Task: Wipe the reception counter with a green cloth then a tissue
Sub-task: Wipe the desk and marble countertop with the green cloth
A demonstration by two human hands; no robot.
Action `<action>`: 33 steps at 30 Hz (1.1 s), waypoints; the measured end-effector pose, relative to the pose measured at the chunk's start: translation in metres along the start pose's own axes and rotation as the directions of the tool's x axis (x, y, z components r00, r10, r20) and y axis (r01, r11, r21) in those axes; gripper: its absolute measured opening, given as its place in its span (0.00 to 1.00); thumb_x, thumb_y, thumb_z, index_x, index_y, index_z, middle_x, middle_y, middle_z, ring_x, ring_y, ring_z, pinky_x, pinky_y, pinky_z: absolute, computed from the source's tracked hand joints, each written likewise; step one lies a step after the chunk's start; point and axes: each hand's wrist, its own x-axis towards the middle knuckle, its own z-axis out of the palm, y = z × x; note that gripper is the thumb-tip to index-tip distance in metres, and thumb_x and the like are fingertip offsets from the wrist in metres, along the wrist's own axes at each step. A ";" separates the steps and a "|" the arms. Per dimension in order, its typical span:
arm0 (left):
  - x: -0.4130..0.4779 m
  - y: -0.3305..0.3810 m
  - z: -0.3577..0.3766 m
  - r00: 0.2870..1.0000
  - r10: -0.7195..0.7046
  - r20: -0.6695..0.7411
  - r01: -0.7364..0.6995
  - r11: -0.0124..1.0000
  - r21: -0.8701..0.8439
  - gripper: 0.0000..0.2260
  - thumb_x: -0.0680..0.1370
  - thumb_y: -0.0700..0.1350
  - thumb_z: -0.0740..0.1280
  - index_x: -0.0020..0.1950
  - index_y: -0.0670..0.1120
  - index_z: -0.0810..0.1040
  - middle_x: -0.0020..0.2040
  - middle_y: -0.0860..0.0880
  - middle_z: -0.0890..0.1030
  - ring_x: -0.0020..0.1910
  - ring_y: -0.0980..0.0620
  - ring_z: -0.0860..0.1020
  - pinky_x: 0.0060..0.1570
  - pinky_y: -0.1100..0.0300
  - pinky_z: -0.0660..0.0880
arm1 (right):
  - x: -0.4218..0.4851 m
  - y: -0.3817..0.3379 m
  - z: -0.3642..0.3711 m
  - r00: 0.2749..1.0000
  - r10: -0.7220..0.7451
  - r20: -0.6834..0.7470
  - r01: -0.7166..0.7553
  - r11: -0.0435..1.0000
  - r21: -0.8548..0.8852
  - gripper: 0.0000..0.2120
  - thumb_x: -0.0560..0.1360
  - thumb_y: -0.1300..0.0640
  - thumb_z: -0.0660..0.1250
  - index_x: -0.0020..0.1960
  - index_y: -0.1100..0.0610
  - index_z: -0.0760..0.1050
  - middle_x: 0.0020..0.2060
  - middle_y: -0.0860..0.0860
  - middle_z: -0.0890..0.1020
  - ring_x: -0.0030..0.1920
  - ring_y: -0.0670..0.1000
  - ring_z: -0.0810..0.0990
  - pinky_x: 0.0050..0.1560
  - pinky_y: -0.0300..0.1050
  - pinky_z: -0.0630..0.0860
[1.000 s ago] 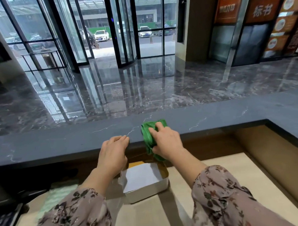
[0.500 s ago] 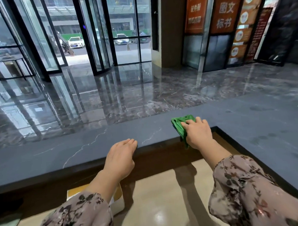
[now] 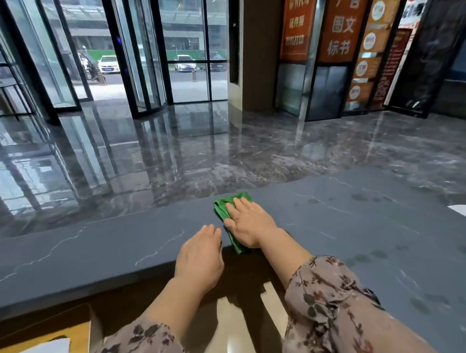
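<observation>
- The green cloth (image 3: 222, 210) now lies further in on the tabletop (image 3: 96, 251), with one end hanging over the near edge; half a second ago it sat bunched at that edge
- The right grip (image 3: 248, 223) has flattened out, and its straight fingers press the cloth down without clenching it
- The left grip (image 3: 200, 255) has slid along to just beside it, released and resting on the edge
- By the look of it the cloth pass is under way, and the tissue wipe is not yet begun
</observation>
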 end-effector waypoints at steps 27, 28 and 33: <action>0.025 0.028 -0.014 0.951 -0.208 0.230 0.185 0.975 0.120 0.13 0.81 0.49 0.59 0.56 0.43 0.78 0.59 0.42 0.79 0.58 0.42 0.77 0.47 0.55 0.71 | -0.030 0.063 -0.008 0.989 0.088 0.115 -0.099 0.991 0.089 0.27 0.83 0.48 0.43 0.79 0.54 0.42 0.77 0.56 0.41 0.77 0.56 0.40 0.76 0.51 0.42; 0.025 0.032 -0.015 0.950 -0.218 0.225 0.191 0.972 0.136 0.14 0.81 0.50 0.60 0.57 0.43 0.78 0.58 0.41 0.79 0.58 0.42 0.77 0.47 0.55 0.72 | -0.026 0.057 -0.008 0.992 0.048 0.114 -0.058 0.995 0.084 0.27 0.83 0.48 0.43 0.79 0.54 0.42 0.77 0.56 0.41 0.77 0.55 0.40 0.76 0.51 0.41; 0.026 0.044 -0.015 0.956 -0.237 0.175 0.192 0.952 0.239 0.15 0.81 0.52 0.59 0.58 0.43 0.77 0.59 0.42 0.79 0.60 0.43 0.76 0.58 0.52 0.72 | 0.001 0.053 -0.009 0.992 -0.060 0.112 0.058 0.998 0.026 0.27 0.83 0.46 0.44 0.79 0.52 0.41 0.78 0.55 0.42 0.77 0.55 0.40 0.76 0.51 0.41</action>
